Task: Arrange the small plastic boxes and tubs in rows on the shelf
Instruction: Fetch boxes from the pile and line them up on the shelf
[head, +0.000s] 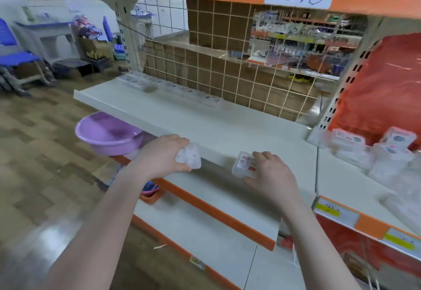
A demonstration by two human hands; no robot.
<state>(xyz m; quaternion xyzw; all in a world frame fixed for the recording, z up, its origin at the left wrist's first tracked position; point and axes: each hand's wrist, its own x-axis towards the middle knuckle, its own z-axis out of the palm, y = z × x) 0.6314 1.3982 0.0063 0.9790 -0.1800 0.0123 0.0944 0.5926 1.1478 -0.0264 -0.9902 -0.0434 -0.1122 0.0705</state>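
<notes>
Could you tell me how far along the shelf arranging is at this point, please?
Done: one row of clear boxes lines the back of the shelf. In hand: the left hand grips a clear box, the right hand a labelled box. Left: most of the shelf is bare, and more boxes wait on the right.

2 bare forearms, no sleeves, left hand (163, 154), right hand (271, 176)

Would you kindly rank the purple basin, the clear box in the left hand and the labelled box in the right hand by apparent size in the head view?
1. Purple basin, clearly largest.
2. The clear box and the labelled box look alike, so no ranking.
</notes>
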